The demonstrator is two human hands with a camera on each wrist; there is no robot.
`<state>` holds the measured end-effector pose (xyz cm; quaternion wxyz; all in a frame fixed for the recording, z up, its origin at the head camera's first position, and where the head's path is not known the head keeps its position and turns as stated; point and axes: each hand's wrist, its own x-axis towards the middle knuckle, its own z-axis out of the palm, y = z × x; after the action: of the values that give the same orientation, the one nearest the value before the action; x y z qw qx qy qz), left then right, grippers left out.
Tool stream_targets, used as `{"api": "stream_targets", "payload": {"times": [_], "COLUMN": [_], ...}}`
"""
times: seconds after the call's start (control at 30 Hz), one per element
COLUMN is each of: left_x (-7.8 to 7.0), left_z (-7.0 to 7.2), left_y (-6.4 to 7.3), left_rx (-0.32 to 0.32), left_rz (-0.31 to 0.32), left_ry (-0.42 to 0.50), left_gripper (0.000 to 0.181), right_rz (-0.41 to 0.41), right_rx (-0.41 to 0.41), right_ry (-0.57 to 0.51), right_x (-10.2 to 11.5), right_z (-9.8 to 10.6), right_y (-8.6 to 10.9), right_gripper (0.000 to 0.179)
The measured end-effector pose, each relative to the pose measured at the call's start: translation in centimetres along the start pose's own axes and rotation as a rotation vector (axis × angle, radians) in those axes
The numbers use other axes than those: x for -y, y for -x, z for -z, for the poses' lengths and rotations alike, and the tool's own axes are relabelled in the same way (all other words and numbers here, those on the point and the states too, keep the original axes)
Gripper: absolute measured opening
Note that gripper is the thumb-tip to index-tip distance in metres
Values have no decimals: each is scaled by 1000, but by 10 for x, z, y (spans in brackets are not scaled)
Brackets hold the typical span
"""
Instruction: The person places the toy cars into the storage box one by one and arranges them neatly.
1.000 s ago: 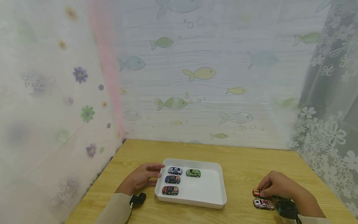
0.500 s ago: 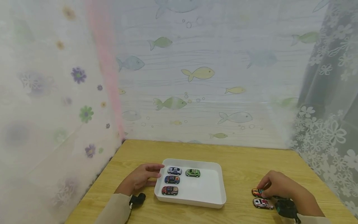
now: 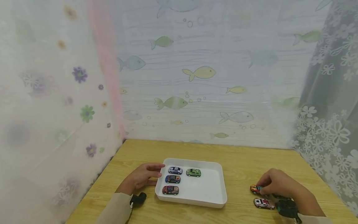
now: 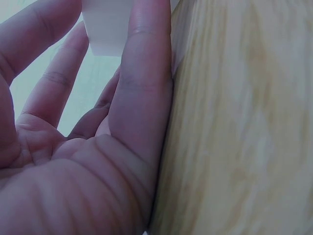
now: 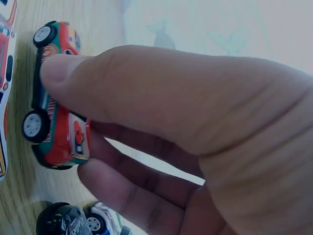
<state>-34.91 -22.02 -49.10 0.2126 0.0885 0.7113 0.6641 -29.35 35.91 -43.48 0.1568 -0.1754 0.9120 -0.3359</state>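
Note:
My right hand pinches a red and green toy car between thumb and fingers. The right wrist view shows the thumb on the side of that toy car, wheels turned toward the left. Just nearer to me lies a white and red toy car. My left hand rests at the left side of a white tray, fingers fairly straight and right at its rim. In the left wrist view the left hand lies along the wooden table, with the tray wall beyond its fingertips.
Inside the tray, a white-blue car, a blue car and a dark red car form a left column, with a green car beside them. A black car is partly hidden by my right hand. Patterned curtains border the wooden table.
My right hand has shifted slightly up and left with the red and green car, widening the gap to the white and red car. My left hand and the tray stay put.

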Motion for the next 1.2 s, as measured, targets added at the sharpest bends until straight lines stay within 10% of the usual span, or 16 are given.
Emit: {"api": "stream_targets", "payload": {"times": [1.2], "left_x": [1], "left_z": [1], "left_y": [-2], "left_rx": [4], "left_rz": [5], "left_ry": [-5], "left_gripper": [54], "right_rz": [196], "right_rx": [-272], "right_ry": [30], "right_x": [60], "right_z": [-5], "right_y": [-34], "right_gripper": [28]}}
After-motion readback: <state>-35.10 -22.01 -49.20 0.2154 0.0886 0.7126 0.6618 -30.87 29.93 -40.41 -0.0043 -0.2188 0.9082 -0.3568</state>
